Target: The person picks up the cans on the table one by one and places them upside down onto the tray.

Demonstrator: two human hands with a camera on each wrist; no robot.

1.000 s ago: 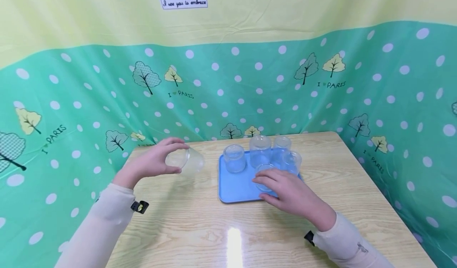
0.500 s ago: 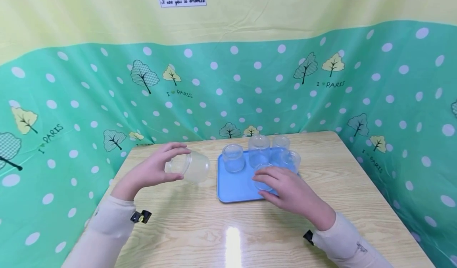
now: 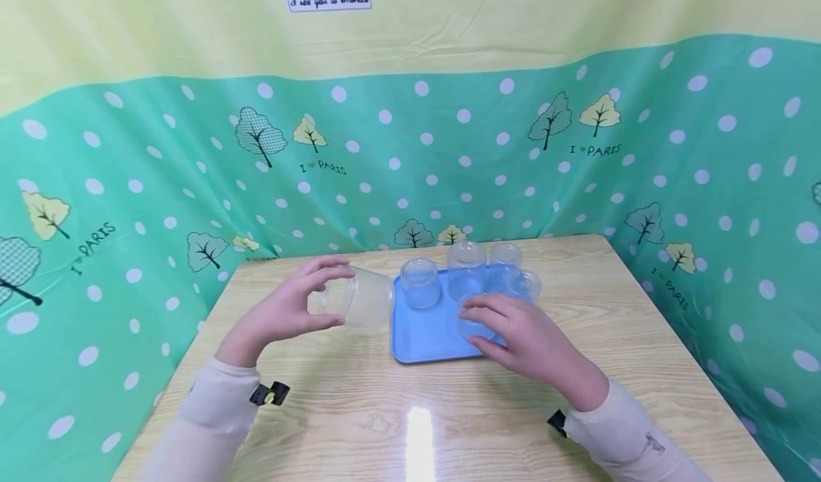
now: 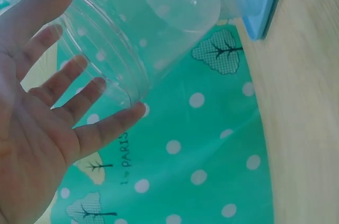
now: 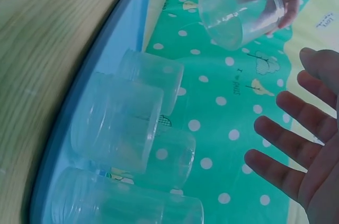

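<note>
My left hand point(image 3: 298, 304) grips a clear plastic jar point(image 3: 372, 300) around its threaded mouth end. The jar lies tilted nearly sideways in the air, its base pointing right toward the tray's left edge. In the left wrist view, thumb and fingers spread around the ridged rim of the jar point(image 4: 122, 49). My right hand point(image 3: 526, 336) hovers over the front right of the blue tray point(image 3: 423, 343), fingers loosely bent and apart, holding nothing. Beneath it stands another clear jar point(image 3: 473, 332), partly hidden by the fingers.
Several clear jars stand on the tray, among them one at the back left point(image 3: 420, 286) and a taller one point(image 3: 467, 272). In the right wrist view, threaded ends of the jars point(image 5: 116, 121) face the tray. A polka-dot curtain point(image 3: 359, 182) surrounds the wooden table point(image 3: 346, 411).
My left hand has carried the tilted jar to the right, up to the tray's left edge. The right hand stays nearly still above the tray.
</note>
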